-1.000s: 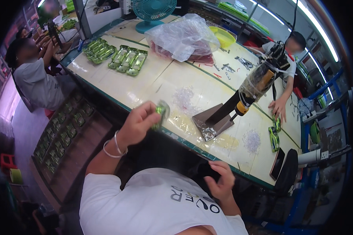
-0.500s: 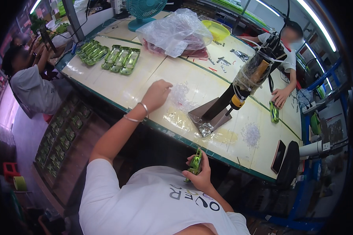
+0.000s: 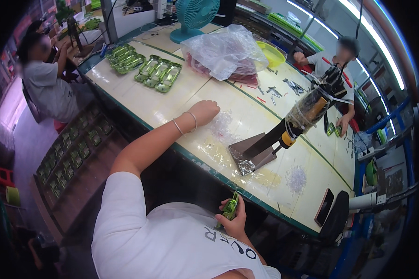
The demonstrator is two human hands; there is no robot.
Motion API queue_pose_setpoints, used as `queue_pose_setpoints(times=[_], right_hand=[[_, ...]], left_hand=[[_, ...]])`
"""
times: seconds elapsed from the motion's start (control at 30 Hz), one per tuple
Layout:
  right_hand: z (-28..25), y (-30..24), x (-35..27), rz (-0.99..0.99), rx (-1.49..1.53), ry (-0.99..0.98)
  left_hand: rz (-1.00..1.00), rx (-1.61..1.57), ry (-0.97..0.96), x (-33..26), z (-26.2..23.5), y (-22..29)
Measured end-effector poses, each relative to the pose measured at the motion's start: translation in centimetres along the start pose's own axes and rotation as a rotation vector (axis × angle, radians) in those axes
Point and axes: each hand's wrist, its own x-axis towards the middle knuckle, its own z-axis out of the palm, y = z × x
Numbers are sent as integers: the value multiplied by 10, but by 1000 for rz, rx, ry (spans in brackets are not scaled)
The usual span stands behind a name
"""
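Observation:
My left hand (image 3: 205,111) rests at the table beside a loose pile of small clear plastic pieces (image 3: 222,124). Its fingers are curled together at the pile's left edge, and whatever they pinch is hidden. Close to my body, below the table's front edge, my right hand (image 3: 235,222) grips a glossy green plastic shell (image 3: 231,207), held tilted upright between thumb and fingers. Right of the pile stands a bench press tool with a yellow collar (image 3: 287,139) on a metal base plate (image 3: 256,151).
Green shells (image 3: 158,73) lie in rows at the far left, and more fill a brown board (image 3: 79,158) below. A bagged heap (image 3: 226,53), a teal fan (image 3: 198,16), a second clear pile (image 3: 295,180) and a phone (image 3: 324,207) are on the table. A co-worker's hand (image 3: 344,124) handles green parts.
My view has shifted, so the table sits a little to the right and lower. My left hand stays at the clear pieces; my right hand keeps the green shell. The co-worker's green part has moved.

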Motion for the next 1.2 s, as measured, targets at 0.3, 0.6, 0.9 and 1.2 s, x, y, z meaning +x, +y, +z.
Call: queue_pose_setpoints(times=[0.3, 0.6, 0.9, 1.2], right_hand=[[1, -1, -6, 52, 59, 53], [1, -2, -7, 92, 70, 90], [1, 2, -10, 115, 106, 87], [-1, 7, -14, 105, 121, 83]], left_hand=[[-302, -500, 162, -32, -15, -1], [-487, -805, 183, -79, -33, 3], [-621, -1043, 319, -101, -19, 23], [-590, -1012, 344, -103, -18, 29]])
